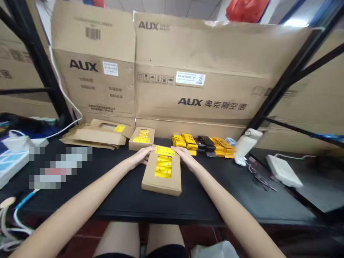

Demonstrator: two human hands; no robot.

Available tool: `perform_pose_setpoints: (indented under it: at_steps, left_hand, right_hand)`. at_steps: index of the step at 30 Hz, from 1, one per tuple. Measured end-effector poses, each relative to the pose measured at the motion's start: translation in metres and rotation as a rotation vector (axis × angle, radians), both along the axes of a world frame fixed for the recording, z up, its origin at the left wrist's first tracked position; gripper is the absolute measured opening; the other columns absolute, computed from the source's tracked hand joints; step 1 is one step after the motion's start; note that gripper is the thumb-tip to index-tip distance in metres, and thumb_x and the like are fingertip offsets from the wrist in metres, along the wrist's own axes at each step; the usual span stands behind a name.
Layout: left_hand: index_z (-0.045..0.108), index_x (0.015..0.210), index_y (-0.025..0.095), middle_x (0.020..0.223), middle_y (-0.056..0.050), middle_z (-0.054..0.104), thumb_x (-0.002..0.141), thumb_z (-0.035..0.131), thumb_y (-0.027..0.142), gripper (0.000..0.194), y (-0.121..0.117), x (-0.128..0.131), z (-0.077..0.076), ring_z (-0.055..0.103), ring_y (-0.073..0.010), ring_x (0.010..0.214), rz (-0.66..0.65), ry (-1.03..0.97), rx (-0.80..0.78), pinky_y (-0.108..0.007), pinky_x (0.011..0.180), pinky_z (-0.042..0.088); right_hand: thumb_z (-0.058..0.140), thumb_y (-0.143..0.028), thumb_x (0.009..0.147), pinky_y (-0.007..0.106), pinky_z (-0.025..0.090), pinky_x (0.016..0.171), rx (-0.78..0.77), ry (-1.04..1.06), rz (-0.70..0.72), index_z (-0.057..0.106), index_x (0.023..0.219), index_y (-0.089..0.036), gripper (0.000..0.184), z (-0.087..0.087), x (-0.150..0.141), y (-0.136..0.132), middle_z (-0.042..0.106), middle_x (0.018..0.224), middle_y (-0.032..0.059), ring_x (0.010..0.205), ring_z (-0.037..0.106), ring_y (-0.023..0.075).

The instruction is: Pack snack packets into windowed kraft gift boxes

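Observation:
A brown cardboard box (149,175) with a cut-out window lies on the black table in front of me. Yellow packets (163,166) show through its window, and a yellow label (165,150) sits at its far edge. My left hand (140,157) holds the far left corner, fingers curled against the side. At the far right corner, my right hand (186,157) grips the box too, its fingers partly hidden behind it. Just behind on the left stands a similar filled box (141,138).
Flattened cartons (99,132) lie at the back left. Yellow packets (185,141), dark packets (206,144) and orange packets (222,146) line the back. A white bottle-like object (247,143), glasses (259,177) and a white device (284,170) are on the right. Large cardboard sheets (215,86) wall the rear.

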State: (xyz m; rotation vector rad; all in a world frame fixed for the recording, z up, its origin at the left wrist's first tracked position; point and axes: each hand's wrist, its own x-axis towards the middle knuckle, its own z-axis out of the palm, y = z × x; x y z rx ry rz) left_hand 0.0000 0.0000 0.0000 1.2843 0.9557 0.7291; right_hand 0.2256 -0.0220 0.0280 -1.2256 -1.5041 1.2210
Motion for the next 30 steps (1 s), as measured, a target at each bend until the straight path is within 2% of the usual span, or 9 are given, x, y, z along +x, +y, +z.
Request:
perform_pose_setpoints:
  at_steps: [17, 30]
  left_hand:
    - [0.062, 0.116, 0.020, 0.110, -0.010, 0.069, 0.075, 0.054, 0.059, 0.057, -0.006, 0.000, 0.005, 0.064, -0.0283, 0.101, -0.010, -0.030, -0.005, -0.036, 0.082, 0.050]
    - [0.063, 0.111, 0.019, 0.103, -0.011, 0.072, 0.070, 0.056, 0.060, 0.059, -0.010, 0.003, 0.010, 0.066, -0.0294, 0.096, 0.038, 0.013, 0.001, -0.036, 0.077, 0.051]
  right_hand:
    - [0.064, -0.058, 0.067, 0.023, 0.034, 0.058, -0.047, 0.038, -0.006, 0.053, 0.069, -0.018, 0.042, -0.002, 0.001, 0.001, 0.051, 0.066, -0.0032, 0.063, 0.048, 0.0106]
    - [0.061, -0.058, 0.069, 0.023, 0.031, 0.057, 0.014, 0.005, 0.001, 0.050, 0.066, -0.017, 0.043, -0.003, 0.001, 0.002, 0.047, 0.064, -0.0030, 0.061, 0.045, 0.0104]
